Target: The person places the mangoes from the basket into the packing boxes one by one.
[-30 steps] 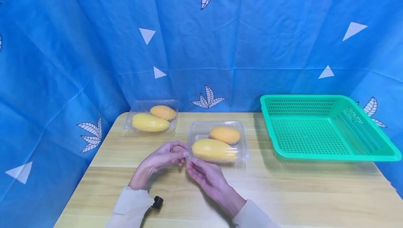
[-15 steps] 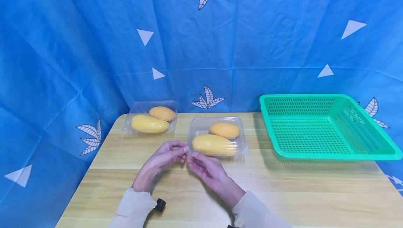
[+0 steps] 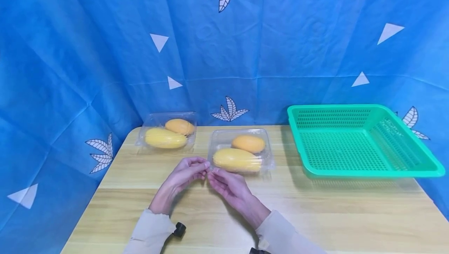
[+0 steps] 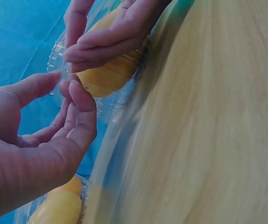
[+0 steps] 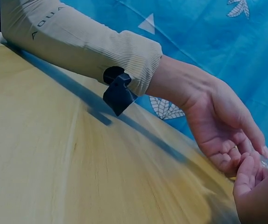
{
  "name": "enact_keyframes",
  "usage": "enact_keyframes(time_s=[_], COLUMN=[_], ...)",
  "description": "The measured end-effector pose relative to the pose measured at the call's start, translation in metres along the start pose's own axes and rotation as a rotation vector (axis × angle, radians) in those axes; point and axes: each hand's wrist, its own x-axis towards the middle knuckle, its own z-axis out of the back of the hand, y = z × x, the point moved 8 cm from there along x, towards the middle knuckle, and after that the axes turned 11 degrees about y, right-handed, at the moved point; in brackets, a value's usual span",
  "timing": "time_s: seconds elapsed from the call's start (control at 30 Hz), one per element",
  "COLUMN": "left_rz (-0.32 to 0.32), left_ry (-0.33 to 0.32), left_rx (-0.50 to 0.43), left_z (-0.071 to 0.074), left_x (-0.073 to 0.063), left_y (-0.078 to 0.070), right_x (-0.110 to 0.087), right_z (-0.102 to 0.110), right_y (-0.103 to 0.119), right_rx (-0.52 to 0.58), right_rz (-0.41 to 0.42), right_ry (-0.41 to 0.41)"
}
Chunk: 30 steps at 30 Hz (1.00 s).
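A clear plastic clamshell box [image 3: 217, 145] sits mid-table with its lid over a long yellow fruit [image 3: 236, 159] and a smaller, orange mango-like fruit [image 3: 248, 143]. At its near left corner, my left hand [image 3: 184, 174] pinches the rim between thumb and index finger. Right beside it, my right hand [image 3: 233, 191] pinches the same corner, fingertips almost touching the left ones. In the left wrist view, the left hand [image 4: 45, 126] and right hand [image 4: 110, 39] meet at the box's ridged edge [image 4: 57, 56]. The exact grip on the thin plastic is partly hidden by fingers.
A second clear box [image 3: 154, 119] with similar yellow and orange fruits stands at the back left. On the right, a green plastic basket [image 3: 347, 174] reaches over the table's edge. A blue patterned curtain [image 3: 224, 51] hangs behind the wooden table [image 3: 333, 215].
The middle box has shifted slightly away from me, mostly during the first half second. Both hands keep their pinch at its corner, the right one having moved slightly forward.
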Motion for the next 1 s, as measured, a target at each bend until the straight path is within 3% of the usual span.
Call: enact_keyframes(time_s=[0.37,1.0], left_rz=[-0.003,-0.026], left_ry=[-0.082,-0.1], left_rx=[-0.016,0.024], left_z=[0.0084,0.0076], left_x=[-0.0008,0.0002], left_y=[0.002,-0.0008], right_x=[0.0076,0.0034], right_z=[-0.0018,0.0023], right_y=[-0.0025,0.0041], right_rx=[0.019,-0.028], right_rz=[0.006,-0.002], right_ry=[-0.02,0.056])
